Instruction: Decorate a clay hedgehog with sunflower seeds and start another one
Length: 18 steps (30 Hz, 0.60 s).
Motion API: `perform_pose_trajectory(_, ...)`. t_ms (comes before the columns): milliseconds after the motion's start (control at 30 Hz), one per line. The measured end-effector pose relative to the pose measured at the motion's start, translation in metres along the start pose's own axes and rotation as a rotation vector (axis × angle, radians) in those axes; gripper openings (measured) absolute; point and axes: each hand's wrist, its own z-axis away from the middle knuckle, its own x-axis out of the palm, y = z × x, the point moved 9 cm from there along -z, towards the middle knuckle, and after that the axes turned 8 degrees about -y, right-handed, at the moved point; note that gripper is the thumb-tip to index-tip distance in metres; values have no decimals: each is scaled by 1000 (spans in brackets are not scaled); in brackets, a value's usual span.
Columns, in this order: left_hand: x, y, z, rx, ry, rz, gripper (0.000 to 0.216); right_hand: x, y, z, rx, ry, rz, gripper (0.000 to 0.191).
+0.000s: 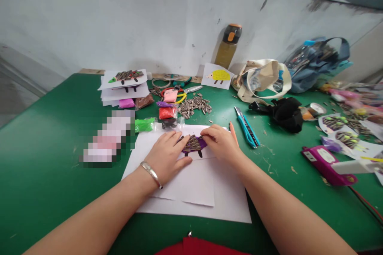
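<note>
A small hedgehog picture lies on white paper, with a purple clay body and sunflower seeds laid over it in rows. Two black legs show below the body. My left hand lies flat across the picture's left part, fingers stretched and fingertips touching the seeds. At the body's right end, my right hand has its thumb and fingers pinched together; whatever they hold is hidden. Loose sunflower seeds lie in a pile behind the paper, beside bags of red clay, black clay and green clay.
A blue utility knife and an orange pencil lie right of the paper. Scissors, finished pictures and a yellow hedgehog drawing sit behind. A bottle, cloth bag and purple glue gun stand around.
</note>
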Motion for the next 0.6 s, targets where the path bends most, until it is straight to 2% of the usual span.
perform_pose_trajectory(300,3,0,-2,-20,-36,-31,58,2,-2,0,2,7,26,25)
perform_pose_trajectory(600,3,-1,-1,-18,-5,-22,57,9,-7,-3,-91,3,25,23)
